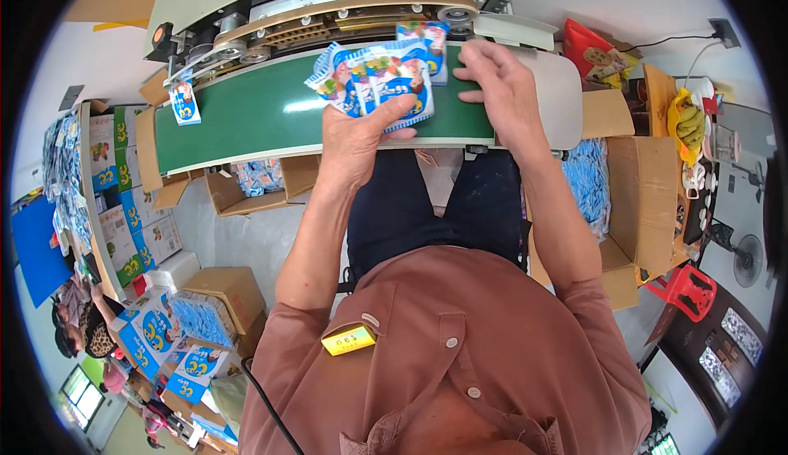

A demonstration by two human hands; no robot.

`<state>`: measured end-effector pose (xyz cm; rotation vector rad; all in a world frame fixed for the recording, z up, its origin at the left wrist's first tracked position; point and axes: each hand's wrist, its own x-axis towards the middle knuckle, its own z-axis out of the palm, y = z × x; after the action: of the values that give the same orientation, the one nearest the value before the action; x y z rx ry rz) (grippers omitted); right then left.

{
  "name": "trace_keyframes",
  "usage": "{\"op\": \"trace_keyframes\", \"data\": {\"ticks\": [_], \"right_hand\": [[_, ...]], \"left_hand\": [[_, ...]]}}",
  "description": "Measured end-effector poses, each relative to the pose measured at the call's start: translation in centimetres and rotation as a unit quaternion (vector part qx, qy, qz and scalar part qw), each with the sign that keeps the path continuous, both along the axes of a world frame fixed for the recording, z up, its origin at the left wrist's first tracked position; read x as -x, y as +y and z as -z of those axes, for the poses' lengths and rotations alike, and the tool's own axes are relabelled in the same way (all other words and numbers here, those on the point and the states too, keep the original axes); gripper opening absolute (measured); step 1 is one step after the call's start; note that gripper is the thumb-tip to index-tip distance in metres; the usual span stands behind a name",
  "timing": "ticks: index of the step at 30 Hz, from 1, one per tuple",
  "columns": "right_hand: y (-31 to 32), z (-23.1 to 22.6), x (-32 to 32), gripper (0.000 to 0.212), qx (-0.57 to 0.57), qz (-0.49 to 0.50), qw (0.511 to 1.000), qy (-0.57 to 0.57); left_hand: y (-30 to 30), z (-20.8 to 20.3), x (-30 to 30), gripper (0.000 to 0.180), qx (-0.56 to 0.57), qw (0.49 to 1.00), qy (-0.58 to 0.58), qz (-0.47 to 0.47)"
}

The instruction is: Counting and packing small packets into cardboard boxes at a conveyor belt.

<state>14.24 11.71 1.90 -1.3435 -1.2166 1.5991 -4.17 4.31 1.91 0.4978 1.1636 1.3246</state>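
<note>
My left hand [361, 135] is closed round a small fanned stack of blue-and-white snack packets [392, 86], thumb on top, held over the green conveyor belt [246, 118]. Just right of the stack, a single packet [437, 54] reaches up to the guide of the band sealing machine [345, 18]. Beside that packet is my right hand [505, 86], its fingers apart and holding nothing that I can see. Another packet [185, 104] hangs at the machine's left end, its top edge at the sealing band.
Below the belt's left part stands an open carton [238, 196] with packets. A larger open carton [636, 201] with blue packets is at my right. Stacked boxes [123, 184] line the left, where another person [82, 315] works. A red stool [688, 292] stands far right.
</note>
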Motion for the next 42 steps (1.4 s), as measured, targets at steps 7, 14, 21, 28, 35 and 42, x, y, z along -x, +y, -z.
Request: {"op": "trace_keyframes", "data": {"ticks": [7, 14, 21, 28, 35, 42], "right_hand": [[-3.0, 1.2, -0.3, 0.031, 0.044, -0.082, 0.986, 0.142], [-1.5, 1.2, -3.8, 0.030, 0.046, 0.100, 0.985, 0.135], [0.8, 2.0, -4.1, 0.030, 0.031, 0.061, 0.984, 0.166], [-1.7, 0.9, -3.6, 0.030, 0.045, -0.061, 0.975, 0.211], [-1.5, 0.7, -3.6, 0.029, -0.001, 0.077, 0.989, 0.127], [1.1, 1.8, -2.9, 0.033, 0.019, 0.127, 0.987, 0.101]], "left_hand": [[0.4, 0.7, -2.2, 0.036, -0.059, 0.997, 0.014, 0.049], [0.0, 1.4, -0.5, 0.027, -0.015, 0.997, 0.018, 0.072], [0.3, 1.4, 0.1, 0.029, -0.016, 0.999, 0.026, 0.041], [0.1, 0.5, -2.0, 0.029, -0.030, 0.997, -0.017, 0.070], [0.2, 0.6, -2.2, 0.027, -0.045, 0.999, 0.014, 0.006], [0.0, 0.8, -0.6, 0.027, -0.043, 0.998, 0.028, -0.020]]}}
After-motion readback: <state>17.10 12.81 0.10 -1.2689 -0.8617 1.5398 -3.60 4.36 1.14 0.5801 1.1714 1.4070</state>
